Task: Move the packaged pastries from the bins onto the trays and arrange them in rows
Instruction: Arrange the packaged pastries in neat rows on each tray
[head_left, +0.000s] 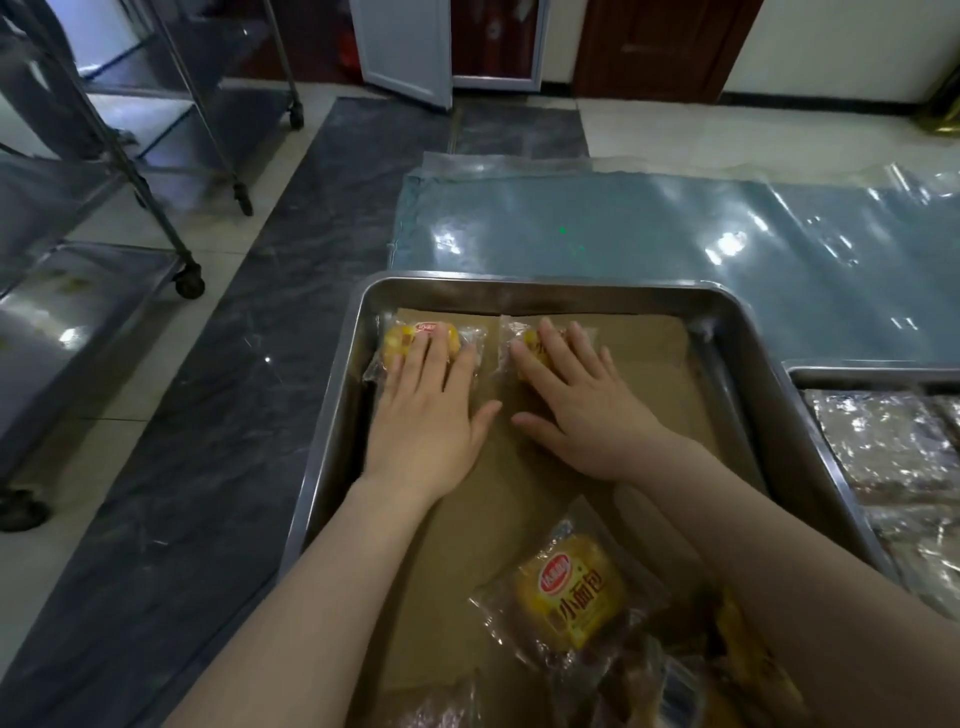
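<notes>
Pressing flat with straight fingers, gripping nothing: left hand (426, 415) on corner pastry (395, 343), right hand (582, 410) on second pastry (522, 336), along tray (519, 288) far edge, leaving loose pastry (571, 592) back toward the body (slanted, nearer right hand)

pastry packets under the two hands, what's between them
Head view: only a narrow strip of brown paper liner separates the left pastry packet from the right pastry packet.

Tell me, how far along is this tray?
Early. The left hand presses the left pastry and the right hand the right pastry at the far edge of the tray, starting a row. A loose pastry waits near the front; most of the liner is bare.
</notes>
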